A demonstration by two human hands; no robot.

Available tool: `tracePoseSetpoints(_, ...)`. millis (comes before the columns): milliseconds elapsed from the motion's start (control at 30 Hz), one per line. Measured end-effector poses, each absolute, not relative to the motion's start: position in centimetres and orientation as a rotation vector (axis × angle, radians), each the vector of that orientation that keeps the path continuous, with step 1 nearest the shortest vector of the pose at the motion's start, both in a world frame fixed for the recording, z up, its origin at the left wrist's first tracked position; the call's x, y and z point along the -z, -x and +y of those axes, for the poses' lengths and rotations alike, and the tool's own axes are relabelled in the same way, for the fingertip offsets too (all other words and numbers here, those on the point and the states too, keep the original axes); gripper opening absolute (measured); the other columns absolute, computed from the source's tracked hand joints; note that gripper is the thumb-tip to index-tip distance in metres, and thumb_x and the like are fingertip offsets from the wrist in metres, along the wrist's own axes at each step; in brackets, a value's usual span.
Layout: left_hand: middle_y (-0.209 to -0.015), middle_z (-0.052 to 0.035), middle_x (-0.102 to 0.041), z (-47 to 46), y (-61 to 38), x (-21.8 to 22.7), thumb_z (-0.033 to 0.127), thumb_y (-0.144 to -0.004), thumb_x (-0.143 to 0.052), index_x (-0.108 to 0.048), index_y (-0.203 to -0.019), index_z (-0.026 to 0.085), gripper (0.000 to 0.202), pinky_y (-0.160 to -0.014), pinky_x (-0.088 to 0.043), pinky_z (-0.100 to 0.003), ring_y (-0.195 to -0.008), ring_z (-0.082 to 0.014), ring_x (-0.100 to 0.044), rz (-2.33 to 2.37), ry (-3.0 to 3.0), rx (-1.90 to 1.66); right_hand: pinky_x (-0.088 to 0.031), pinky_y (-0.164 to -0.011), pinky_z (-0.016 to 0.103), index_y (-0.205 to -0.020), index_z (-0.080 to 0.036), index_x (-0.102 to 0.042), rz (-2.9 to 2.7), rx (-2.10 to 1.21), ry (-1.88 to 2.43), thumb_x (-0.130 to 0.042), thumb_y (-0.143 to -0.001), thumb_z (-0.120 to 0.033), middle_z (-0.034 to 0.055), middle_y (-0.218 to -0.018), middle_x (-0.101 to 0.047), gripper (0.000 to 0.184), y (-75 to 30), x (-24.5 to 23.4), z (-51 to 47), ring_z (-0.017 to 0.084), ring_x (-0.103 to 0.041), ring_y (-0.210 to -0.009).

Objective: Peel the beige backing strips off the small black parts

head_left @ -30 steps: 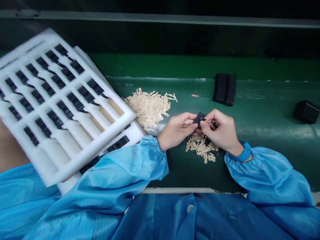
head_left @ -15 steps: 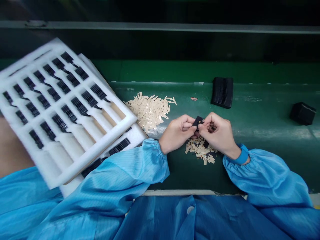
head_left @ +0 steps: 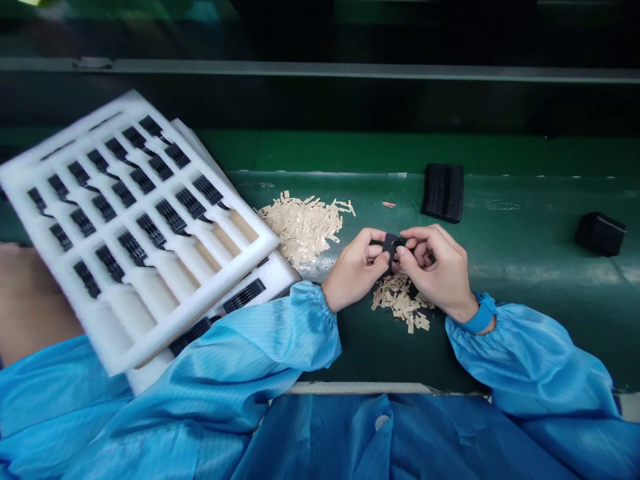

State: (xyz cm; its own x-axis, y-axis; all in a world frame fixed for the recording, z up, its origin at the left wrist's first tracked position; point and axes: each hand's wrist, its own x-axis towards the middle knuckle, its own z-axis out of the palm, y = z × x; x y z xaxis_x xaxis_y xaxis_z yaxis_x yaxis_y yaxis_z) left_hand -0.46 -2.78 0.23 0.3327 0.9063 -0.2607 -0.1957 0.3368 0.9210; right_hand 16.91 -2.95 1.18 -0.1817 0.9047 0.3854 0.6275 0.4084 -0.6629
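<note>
**Head view.** The left hand [head_left: 355, 270] and the right hand [head_left: 435, 267] are both closed and meet above the green counter [head_left: 525, 230]. Together they grip a black ribbed part [head_left: 391, 250] between thumbs and fingers. The part sits at the center of the grip, partly hidden by the fingers.

Directly below the hands lies a small pile of beige strips mixed with black pieces [head_left: 403, 303]. A larger pile of beige strips [head_left: 303, 227] lies just left of the left hand.

A white foam tray [head_left: 200, 297] lies tilted over a second foam tray [head_left: 270, 272], left of the hands. Its slots hold rows of black ribbed strips [head_left: 170, 217].

Farther right on the counter, a black ribbed stack [head_left: 443, 193] and a black block [head_left: 600, 233] stand well apart. Blue sleeves [head_left: 280, 333] with gathered cuffs cover both forearms. A blue wristband [head_left: 481, 315] circles the right wrist.
</note>
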Motion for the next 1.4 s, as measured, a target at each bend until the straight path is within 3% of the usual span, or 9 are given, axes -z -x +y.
tracePoseSetpoints(167,-0.083,-0.0014,-0.072,-3.0,0.2,0.4,0.013,-0.086,-0.065,-0.052,-0.1,0.016,0.02,-0.067,-0.055,-0.02,-0.067,-0.0079,-0.069,0.993,-0.948,-0.909,-0.044,-0.055,0.026,-0.089,-0.022,-0.064,-1.946,-0.405,1.305,-0.065,-0.087,-0.018,-0.0008,-0.075,-0.059,0.005,-16.6,-1.0,-3.3,0.011,-0.051,-0.058)
tracePoseSetpoints(467,-0.083,-0.0009,-0.07,-3.2,0.0,0.7,0.009,-0.081,-0.067,-0.051,-0.091,0.017,0.02,-0.066,-0.053,-0.018,-0.072,-0.0083,-0.07,1.058,-1.044,-0.932,-0.041,-0.05,0.024,-0.072,-0.022,-0.056,-1.723,-0.579,1.424,-0.064,-0.075,-0.012,-0.005,-0.061,-0.053,0.013,-15.7,-1.0,-3.4,0.01,-0.048,-0.052)
tracePoseSetpoints(767,-0.08,0.0,-0.07,-3.3,0.1,0.7,0.012,-0.082,-0.068,-0.052,-0.092,0.017,0.02,-0.067,-0.056,-0.018,-0.071,-0.0088,-0.07,1.036,-1.088,-0.965,-0.039,-0.048,0.023,-0.074,-0.021,-0.057,-1.638,-0.731,1.464,-0.066,-0.077,-0.016,-0.0045,-0.061,-0.053,0.011,-15.8,-0.7,-3.5,0.01,-0.047,-0.052)
tracePoseSetpoints(1000,-0.092,-0.005,-0.074,-3.5,0.7,0.9,0.024,-0.09,-0.065,-0.064,-0.106,0.017,0.017,-0.076,-0.061,-0.024,-0.085,-0.0143,-0.074,1.081,-1.363,-1.033,-0.039,-0.048,0.023,-0.077,-0.021,-0.057,-1.521,-1.017,1.412,-0.067,-0.081,-0.023,-0.0048,-0.059,-0.053,0.011,-16.5,-0.6,-2.9,0.01,-0.048,-0.051)
tracePoseSetpoints(1233,-0.104,-0.006,-0.077,-3.6,1.2,0.8,0.021,-0.094,-0.06,-0.066,-0.115,0.019,0.023,-0.087,-0.062,-0.03,-0.094,-0.0164,-0.075,1.124,-1.643,-1.007,-0.04,-0.05,0.023,-0.079,-0.02,-0.058,-1.468,-1.021,1.446,-0.068,-0.082,-0.024,-0.0041,-0.062,-0.055,0.011,-16.4,0.0,-2.9,0.01,-0.049,-0.053)
tracePoseSetpoints(1300,-0.101,-0.0063,-0.078,-3.4,1.1,0.8,0.021,-0.093,-0.061,-0.066,-0.114,0.018,0.022,-0.084,-0.062,-0.029,-0.09,-0.0157,-0.076,1.108,-1.551,-1.005,-0.04,-0.05,0.024,-0.087,-0.02,-0.061,-1.462,-0.997,1.432,-0.068,-0.084,-0.025,-0.0041,-0.066,-0.056,0.01,-16.3,0.0,-2.9,0.009,-0.049,-0.054)
tracePoseSetpoints(1400,-0.098,-0.0086,-0.078,-2.9,0.9,0.8,0.022,-0.092,-0.063,-0.062,-0.11,0.015,0.02,-0.074,-0.062,-0.025,-0.08,-0.0138,-0.076,1.057,-1.257,-0.993,-0.038,-0.048,0.023,-0.11,-0.022,-0.059,-1.397,-0.951,1.342,-0.066,-0.087,-0.024,-0.0041,-0.076,-0.055,0.024,-16.4,-0.1,-2.8,0.008,-0.047,-0.052)
